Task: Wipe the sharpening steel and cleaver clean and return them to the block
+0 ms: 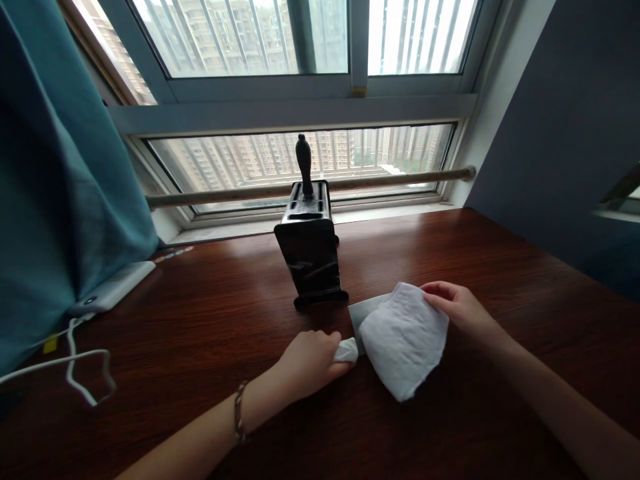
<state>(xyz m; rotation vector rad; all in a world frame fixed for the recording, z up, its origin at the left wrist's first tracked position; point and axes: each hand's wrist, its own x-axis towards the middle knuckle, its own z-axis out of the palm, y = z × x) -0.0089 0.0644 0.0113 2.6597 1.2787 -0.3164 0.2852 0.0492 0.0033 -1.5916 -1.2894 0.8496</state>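
My left hand (313, 363) is closed round the white-wrapped handle of a cleaver (369, 308), whose broad metal blade points right. A white cloth (405, 340) covers most of that blade; only its upper left part shows. With thumb and fingers, my right hand (453, 303) pinches the cloth's upper right edge. Just beyond the blade stands a black knife block (313, 257) with slots in its top. One dark handle (304, 163) sticks up out of it.
On the left, a white power strip (117, 287) with white cables (73, 360) lies by the blue curtain (65, 147). The dark wooden table (215, 280) reaches the window sill, where a rail (390, 180) runs across. A wall (550, 167) bounds the right side.
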